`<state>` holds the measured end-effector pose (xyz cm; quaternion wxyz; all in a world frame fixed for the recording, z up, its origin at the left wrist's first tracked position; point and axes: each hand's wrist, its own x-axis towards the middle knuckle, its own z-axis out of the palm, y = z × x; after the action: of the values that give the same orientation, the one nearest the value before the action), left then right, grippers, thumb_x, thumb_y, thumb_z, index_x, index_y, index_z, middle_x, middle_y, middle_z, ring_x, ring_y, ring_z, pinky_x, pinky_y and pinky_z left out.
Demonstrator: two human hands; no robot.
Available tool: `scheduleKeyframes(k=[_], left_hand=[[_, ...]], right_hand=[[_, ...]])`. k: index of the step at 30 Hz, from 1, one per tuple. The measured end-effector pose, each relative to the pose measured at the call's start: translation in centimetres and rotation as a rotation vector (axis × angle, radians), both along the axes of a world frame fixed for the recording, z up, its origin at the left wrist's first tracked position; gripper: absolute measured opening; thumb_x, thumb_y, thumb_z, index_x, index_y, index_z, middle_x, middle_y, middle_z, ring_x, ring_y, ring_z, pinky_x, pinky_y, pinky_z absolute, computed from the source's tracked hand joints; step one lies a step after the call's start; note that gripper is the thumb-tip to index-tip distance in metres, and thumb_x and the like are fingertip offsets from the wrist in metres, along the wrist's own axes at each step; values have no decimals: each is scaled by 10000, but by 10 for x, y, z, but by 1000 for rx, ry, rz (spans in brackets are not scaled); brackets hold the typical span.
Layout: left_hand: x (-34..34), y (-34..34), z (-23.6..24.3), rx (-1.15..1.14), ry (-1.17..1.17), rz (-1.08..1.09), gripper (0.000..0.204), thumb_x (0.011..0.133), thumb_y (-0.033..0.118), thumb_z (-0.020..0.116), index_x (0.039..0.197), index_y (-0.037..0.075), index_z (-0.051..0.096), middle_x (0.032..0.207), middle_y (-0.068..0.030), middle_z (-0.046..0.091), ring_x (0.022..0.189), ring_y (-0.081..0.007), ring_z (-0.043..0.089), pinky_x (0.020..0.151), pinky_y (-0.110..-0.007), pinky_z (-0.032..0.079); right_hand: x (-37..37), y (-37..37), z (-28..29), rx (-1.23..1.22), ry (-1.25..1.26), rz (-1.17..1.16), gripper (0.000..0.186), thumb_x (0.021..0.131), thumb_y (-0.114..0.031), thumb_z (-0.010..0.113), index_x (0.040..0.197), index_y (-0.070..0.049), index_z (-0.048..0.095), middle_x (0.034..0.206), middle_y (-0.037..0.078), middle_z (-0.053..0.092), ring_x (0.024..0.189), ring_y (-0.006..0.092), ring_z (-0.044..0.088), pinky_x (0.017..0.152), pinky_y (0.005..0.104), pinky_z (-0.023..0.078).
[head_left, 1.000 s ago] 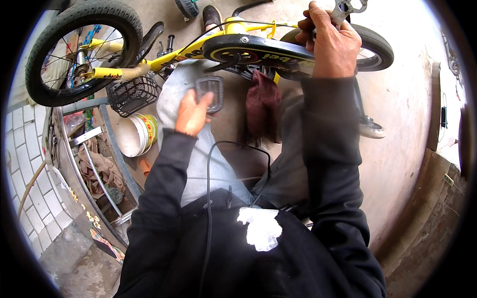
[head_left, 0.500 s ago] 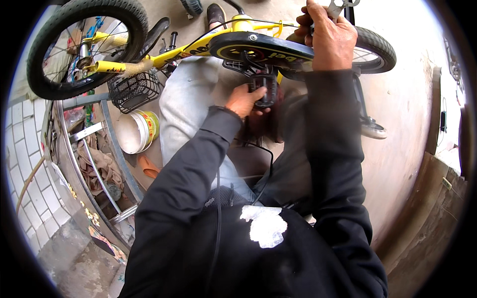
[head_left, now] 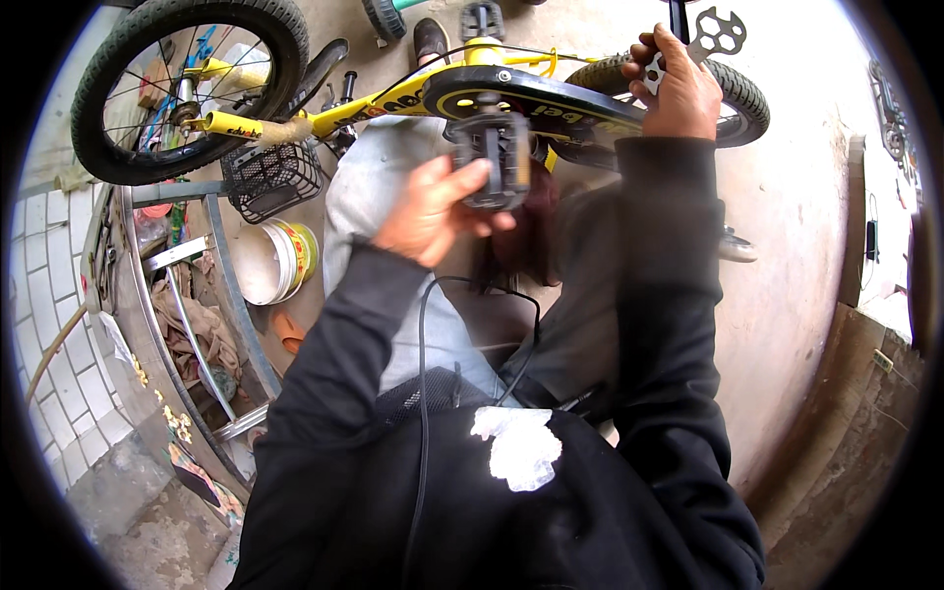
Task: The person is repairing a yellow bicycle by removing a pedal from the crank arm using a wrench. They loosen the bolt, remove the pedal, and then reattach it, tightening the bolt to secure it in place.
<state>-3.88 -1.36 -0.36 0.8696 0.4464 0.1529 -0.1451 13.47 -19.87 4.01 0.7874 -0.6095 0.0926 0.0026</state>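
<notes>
A small yellow bicycle point(head_left: 388, 95) extends across the space in front of me, its black chain guard point(head_left: 551, 101) towards me. At the near black pedal point(head_left: 495, 157), my left hand point(head_left: 433, 211) has its thumb and fingers closed on the left edge; hand and pedal are a little blurred. The far pedal point(head_left: 482, 20) shows beyond the frame. My right hand point(head_left: 680, 93) is raised by the rear wheel point(head_left: 744, 103), gripping a flat grey multi-hole wrench point(head_left: 718, 32) whose head sticks out past the fingers.
The front wheel point(head_left: 93, 128) and black wire basket point(head_left: 275, 182) are at the left. Below them stand a white bucket point(head_left: 264, 264) and a metal frame point(head_left: 236, 295) with cloth inside. A black cord point(head_left: 424, 393) hangs before my body. Boards point(head_left: 836, 393) line the right side.
The near pedal and my left hand have come closer and slightly left, while the far pedal has come into sight. My right hand has shifted a little right with the wrench.
</notes>
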Motion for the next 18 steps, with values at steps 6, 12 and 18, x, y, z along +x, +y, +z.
scheduleKeyframes(k=[6, 12, 18], left_hand=[[-27, 48, -27, 481, 186, 134, 350, 888, 323, 601, 1062, 23, 549, 866, -77, 653, 612, -147, 638, 470, -211, 474], [7, -7, -81, 658, 378, 72, 328, 892, 261, 570, 1069, -12, 535, 885, -98, 647, 589, -169, 643, 446, -239, 476], [14, -22, -74, 455, 381, -56, 292, 909, 214, 531, 1124, 18, 510, 998, -92, 640, 725, -177, 669, 552, -239, 476]], right_hand=[[-3, 4, 0, 25, -6, 82, 235, 839, -230, 659, 872, -1, 618, 774, 73, 648, 612, 147, 618, 503, 207, 432], [-3, 5, 0, 7, -15, 108, 245, 835, -231, 661, 895, 2, 615, 786, 86, 639, 634, 150, 610, 529, 220, 431], [1, 6, -1, -15, 14, 119, 234, 847, -221, 650, 902, 4, 616, 795, 84, 642, 640, 154, 613, 524, 220, 435]])
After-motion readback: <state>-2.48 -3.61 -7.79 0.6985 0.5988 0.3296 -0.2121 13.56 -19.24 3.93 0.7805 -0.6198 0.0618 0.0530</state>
